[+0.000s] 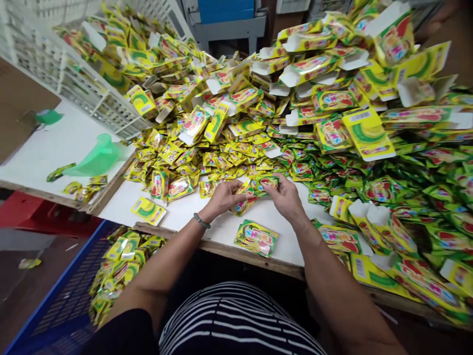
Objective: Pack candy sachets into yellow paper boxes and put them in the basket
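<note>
A packing area in a small factory or workshop is shown. This is indicated by the bulk goods: to the right of the white crate (61,61), printed cartons (334,100), many with flaps open, are heaped, and foil sachets (380,190) of matching print are massed in loose drifts. Below the white crate, a plain white worktop (121,199) edged with raw wood is seen, with a green plastic scoop (98,155) laid on a similar surface. Nearer than the white crate, a blue crate (68,283) is filled with more packets (120,261). Beyond it, a grey metal frame (236,29) can be made out.
</note>
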Demonstrator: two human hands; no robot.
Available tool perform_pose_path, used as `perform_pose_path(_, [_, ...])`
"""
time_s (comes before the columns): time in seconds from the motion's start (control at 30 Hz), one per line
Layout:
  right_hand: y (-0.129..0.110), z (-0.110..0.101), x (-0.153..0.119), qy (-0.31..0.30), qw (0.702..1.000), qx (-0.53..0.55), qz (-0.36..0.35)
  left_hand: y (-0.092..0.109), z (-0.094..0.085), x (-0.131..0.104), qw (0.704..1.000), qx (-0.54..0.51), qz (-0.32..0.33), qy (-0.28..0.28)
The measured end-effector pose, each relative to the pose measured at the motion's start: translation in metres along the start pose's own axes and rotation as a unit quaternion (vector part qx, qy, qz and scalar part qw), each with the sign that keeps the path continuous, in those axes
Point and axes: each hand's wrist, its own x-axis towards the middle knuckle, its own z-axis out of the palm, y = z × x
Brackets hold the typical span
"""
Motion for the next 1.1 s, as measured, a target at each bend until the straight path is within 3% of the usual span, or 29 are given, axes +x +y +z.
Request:
perform_pose_path(0.23, [0.0, -0.014, 0.005, -0.092, 0.987, -0.133, -0.003, -0.008, -0.002, 0.007, 0.999, 0.019, -0.015, -0.023])
perform_pose_path(0.4, [0.002, -0.008, 0.006, -0.015, 0.989, -0.113, -0.091, -0.005, 0.001, 0.009, 0.997, 0.028, -0.006, -0.071])
perform_pose_path(0.5, [0.004, -0.001, 0.004, 0.012, 0.993, -0.086, -0.084, -0.006, 0.004, 0.01, 0.998, -0.025, -0.016, -0.054])
perform_pose_path(0.67, [-0.004, 0.008, -0.003, 0.004, 0.994, -0.094, -0.062, -0.01, 0.009, 0.008, 0.986, -0.152, -0.068, -0.027])
perform_pose_path(0.83, [-0.012, 0.006, -0.007, 0.059, 0.994, -0.076, -0.045, -0.009, 0.011, 0.005, 0.984, -0.169, -0.049, 0.012])
perform_pose_path(1.1, [-0.016, 0.015, -0.011, -0.022, 0.981, -0.158, -0.11, -0.011, 0.011, 0.004, 0.983, -0.18, -0.045, 0.011])
